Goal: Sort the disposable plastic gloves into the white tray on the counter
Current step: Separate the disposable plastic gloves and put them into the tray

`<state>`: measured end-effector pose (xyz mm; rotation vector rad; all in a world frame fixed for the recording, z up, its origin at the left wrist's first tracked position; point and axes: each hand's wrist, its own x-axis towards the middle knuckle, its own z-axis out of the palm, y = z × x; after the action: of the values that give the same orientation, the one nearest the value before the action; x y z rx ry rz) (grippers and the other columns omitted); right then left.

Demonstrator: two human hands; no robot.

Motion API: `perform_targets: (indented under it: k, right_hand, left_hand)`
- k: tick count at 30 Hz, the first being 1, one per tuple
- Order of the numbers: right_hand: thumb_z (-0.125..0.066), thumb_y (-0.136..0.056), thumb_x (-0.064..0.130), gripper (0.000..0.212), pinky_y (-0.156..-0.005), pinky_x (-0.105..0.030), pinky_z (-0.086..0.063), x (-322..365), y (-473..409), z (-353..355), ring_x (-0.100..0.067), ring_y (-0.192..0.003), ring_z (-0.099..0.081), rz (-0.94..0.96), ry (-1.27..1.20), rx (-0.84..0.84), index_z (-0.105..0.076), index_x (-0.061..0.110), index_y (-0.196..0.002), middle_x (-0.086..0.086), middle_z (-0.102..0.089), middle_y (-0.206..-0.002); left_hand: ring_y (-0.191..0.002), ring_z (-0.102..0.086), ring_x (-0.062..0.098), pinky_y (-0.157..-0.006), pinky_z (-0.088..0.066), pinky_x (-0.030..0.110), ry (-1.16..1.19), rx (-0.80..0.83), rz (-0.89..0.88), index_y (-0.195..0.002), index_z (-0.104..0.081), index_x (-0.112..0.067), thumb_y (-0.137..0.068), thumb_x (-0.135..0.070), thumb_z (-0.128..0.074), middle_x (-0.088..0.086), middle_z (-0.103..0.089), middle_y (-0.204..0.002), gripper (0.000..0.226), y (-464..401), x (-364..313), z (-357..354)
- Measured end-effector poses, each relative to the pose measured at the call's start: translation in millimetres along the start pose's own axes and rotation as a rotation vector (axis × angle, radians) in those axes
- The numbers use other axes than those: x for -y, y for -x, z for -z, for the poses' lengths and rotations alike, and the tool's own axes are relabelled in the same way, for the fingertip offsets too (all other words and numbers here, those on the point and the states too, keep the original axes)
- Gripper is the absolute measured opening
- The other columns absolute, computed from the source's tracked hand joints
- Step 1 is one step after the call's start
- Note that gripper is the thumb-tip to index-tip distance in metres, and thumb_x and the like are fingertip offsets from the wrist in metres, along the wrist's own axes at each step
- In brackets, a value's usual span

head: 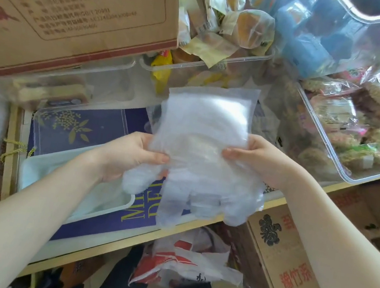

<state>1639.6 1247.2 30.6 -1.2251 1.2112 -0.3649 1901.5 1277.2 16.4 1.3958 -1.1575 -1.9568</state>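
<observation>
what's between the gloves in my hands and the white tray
Nothing solid shows. The gloves, pinched by left hand and right hand, hang above the white tray; only the left forearm crosses over it.

My only view: head camera, looking forward and steeply down, close over surface [197, 223] edge, forearms entering from bottom corners.

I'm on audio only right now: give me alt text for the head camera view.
Both hands, left hand and right hand, pinch a stack of clear plastic gloves above the counter edge. The white tray lies below the left forearm, on a blue box; clear bins of packaged snacks stand behind.
</observation>
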Motion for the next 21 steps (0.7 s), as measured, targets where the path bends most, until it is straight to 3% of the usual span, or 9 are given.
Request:
perform_targets:
  k: [2,3,5,9,13,18,20,21]
  right_hand:
    - [-0.076,-0.065,0.044,0.057,-0.095,-0.042,-0.046,-1,0,3,-0.022,-0.109,-0.062,-0.022,-0.037,0.018,-0.059,0.003,-0.102,-0.018,-0.062,-0.119]
    - [-0.074,-0.065,0.044,0.05,-0.092,-0.035,-0.046,-1,-1,4,-0.019,-0.112,-0.06,-0.028,-0.052,0.037,-0.06,0.009,-0.098,-0.013,-0.063,-0.12]
    - [-0.066,-0.077,0.028,0.025,-0.082,-0.027,-0.052,-1,-1,5,-0.012,-0.099,-0.066,-0.026,-0.082,0.101,-0.063,0.018,-0.1,0.001,-0.071,-0.106]
    - [-0.067,-0.081,0.017,0.023,-0.074,-0.036,-0.058,0,-3,3,-0.022,-0.083,-0.07,0.004,-0.072,0.052,-0.067,0.009,-0.102,-0.008,-0.073,-0.093]
    - [-0.059,-0.087,0.012,0.007,-0.054,-0.021,-0.054,-1,-5,1,-0.008,-0.061,-0.067,0.034,-0.134,0.03,-0.066,0.012,-0.089,0.006,-0.072,-0.07]
    - [-0.058,-0.089,0.021,0.01,-0.061,-0.01,-0.046,2,-2,-2,0.007,-0.062,-0.062,0.066,-0.04,-0.002,-0.066,0.017,-0.094,0.02,-0.068,-0.065]
    - [-0.061,-0.083,0.036,0.024,-0.074,-0.023,-0.049,-1,-4,0,-0.01,-0.074,-0.067,0.087,0.016,0.038,-0.069,0.015,-0.092,0.012,-0.071,-0.079]
    - [-0.062,-0.081,0.047,0.037,-0.073,-0.031,-0.047,-3,-5,-1,-0.024,-0.069,-0.062,0.089,0.06,0.024,-0.07,0.011,-0.087,0.001,-0.067,-0.078]
  left_hand:
    - [-0.064,-0.065,0.014,-0.063,-0.053,0.022,-0.009,0.039,-0.038,-0.086,-0.068,-0.005,-0.073,-0.001,-0.067,0.004,-0.071,-0.075,0.014,1,1,2]
    - [-0.066,-0.065,0.015,-0.065,-0.053,0.022,-0.02,0.06,-0.045,-0.084,-0.069,-0.007,-0.071,0.001,-0.071,0.005,-0.071,-0.078,0.016,1,1,3]
    - [-0.074,-0.065,0.019,-0.069,-0.052,0.026,-0.044,0.082,-0.044,-0.087,-0.069,-0.008,-0.069,-0.001,-0.069,0.01,-0.07,-0.086,0.019,1,2,4]
    - [-0.075,-0.065,0.018,-0.069,-0.053,0.026,-0.037,0.084,-0.009,-0.098,-0.066,-0.005,-0.068,-0.003,-0.066,0.01,-0.069,-0.089,0.03,1,0,5]
    - [-0.074,-0.067,0.016,-0.064,-0.054,0.023,0.093,-0.012,-0.026,-0.093,-0.07,-0.012,-0.078,-0.016,-0.065,0.002,-0.072,-0.087,0.016,-1,-4,-2]
    - [-0.064,-0.068,0.013,-0.057,-0.054,0.022,0.227,-0.029,-0.044,-0.074,-0.075,-0.017,-0.079,-0.016,-0.058,0.001,-0.072,-0.076,0.019,-3,0,-6]
    - [-0.062,-0.068,0.012,-0.057,-0.054,0.021,0.227,-0.032,-0.035,-0.071,-0.076,-0.018,-0.084,-0.01,-0.056,0.0,-0.072,-0.075,0.025,-4,4,-5]
    - [-0.064,-0.068,0.012,-0.058,-0.054,0.021,0.211,-0.025,-0.025,-0.073,-0.076,-0.018,-0.084,-0.008,-0.056,0.0,-0.072,-0.076,0.024,-4,4,-4]
